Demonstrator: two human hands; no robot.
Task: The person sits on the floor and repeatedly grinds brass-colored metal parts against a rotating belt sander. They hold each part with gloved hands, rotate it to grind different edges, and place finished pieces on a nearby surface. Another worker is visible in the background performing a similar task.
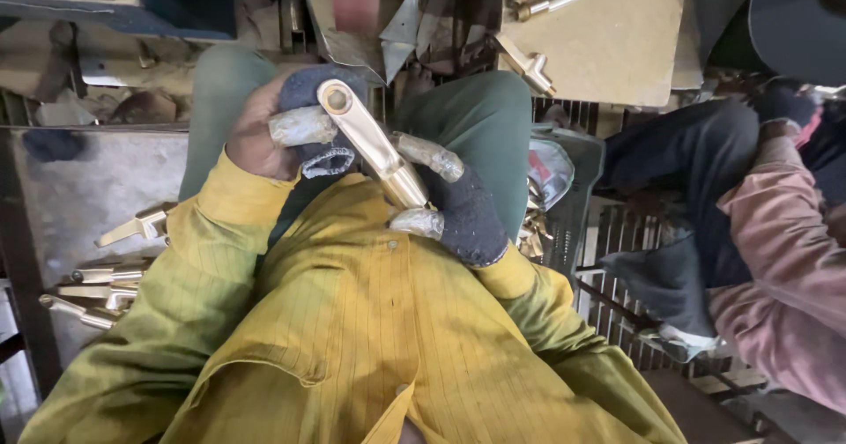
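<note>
Over the lap, near the middle of the view, the left hand [295, 131] and right hand [454, 206], both in dark cloth with taped fingertips, pinch a polished brass spout [370, 140] at either end; it looks stiff, heavy and slippery, best gripped at its ends; similar brass pieces [106, 281] lie at left; a co-worker's sleeve [784, 259] is cut off at right.

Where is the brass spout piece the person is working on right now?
In the head view the brass spout piece sits centre-left, held over the lap between the left hand and right hand, above the yellow shirt.
</note>
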